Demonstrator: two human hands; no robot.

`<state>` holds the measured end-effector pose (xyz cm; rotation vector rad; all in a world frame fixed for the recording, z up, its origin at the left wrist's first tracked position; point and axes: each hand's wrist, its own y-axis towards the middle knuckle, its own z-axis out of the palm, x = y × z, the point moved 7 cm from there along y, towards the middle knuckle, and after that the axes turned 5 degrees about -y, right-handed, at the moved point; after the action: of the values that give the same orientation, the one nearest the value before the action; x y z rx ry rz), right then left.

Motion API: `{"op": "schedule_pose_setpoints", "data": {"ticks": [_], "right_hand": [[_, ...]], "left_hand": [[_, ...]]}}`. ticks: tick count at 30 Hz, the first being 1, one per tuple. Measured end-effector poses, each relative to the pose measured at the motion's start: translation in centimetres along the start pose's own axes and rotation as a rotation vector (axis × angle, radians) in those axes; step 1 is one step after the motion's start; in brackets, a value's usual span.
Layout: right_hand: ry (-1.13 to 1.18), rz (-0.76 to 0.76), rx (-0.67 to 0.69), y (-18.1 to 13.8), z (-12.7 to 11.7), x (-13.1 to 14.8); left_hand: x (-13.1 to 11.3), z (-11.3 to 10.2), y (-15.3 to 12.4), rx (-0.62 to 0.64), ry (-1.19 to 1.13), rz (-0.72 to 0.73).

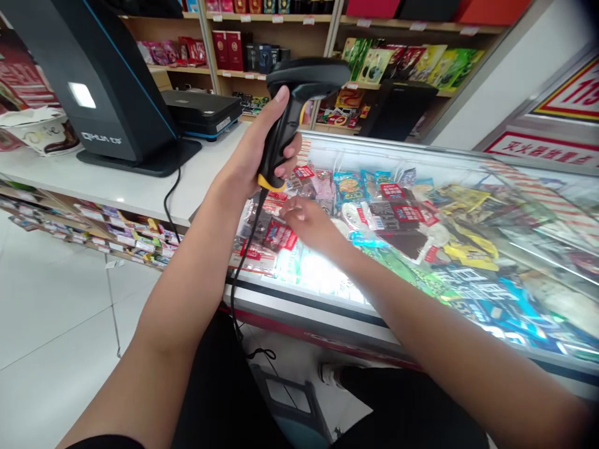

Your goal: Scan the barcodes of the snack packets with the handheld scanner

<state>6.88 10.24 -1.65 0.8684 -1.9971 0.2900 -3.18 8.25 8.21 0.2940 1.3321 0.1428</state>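
Observation:
My left hand (255,143) is wrapped around the handle of a black barcode scanner (279,137) with yellow trim. The scanner is upright, its head pointing right, and a black cable (248,246) runs down from the handle. My right hand (304,219) is just below and right of the scanner, its fingers curled together. Whether anything is between those fingers cannot be made out. Beneath it are ice cream packets (278,234) in a display freezer (309,305), several with red labels.
To the left, a white counter (140,193) bears a dark checkout terminal (116,93), a black device (203,112) and a paper tub (44,131). Goods fill shelves (262,19) behind. A grey stool (294,393) stands below me by the freezer.

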Motion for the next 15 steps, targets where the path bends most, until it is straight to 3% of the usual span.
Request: {"op": "schedule_pose_setpoints", "data": {"ticks": [4,8,11,15], "right_hand": [[0.061,-0.047,-0.221,1.8,-8.3,-3.4],[0.065,0.088,-0.366,1.6,-15.6,-9.0],[-0.087,0.123,-0.420,0.5,-19.0,-11.3],[-0.177,0.110,-0.478,-0.6,-21.1,-11.6]], "left_hand": [[1.1,0.6,-0.1,0.121,0.198,-0.010],[2.9,1.6,0.1,0.315,0.464,-0.111],[4.4,2.2,0.0,0.421,0.670,-0.226],[6.0,3.1,-0.1,0.530,0.826,-0.287]]}}
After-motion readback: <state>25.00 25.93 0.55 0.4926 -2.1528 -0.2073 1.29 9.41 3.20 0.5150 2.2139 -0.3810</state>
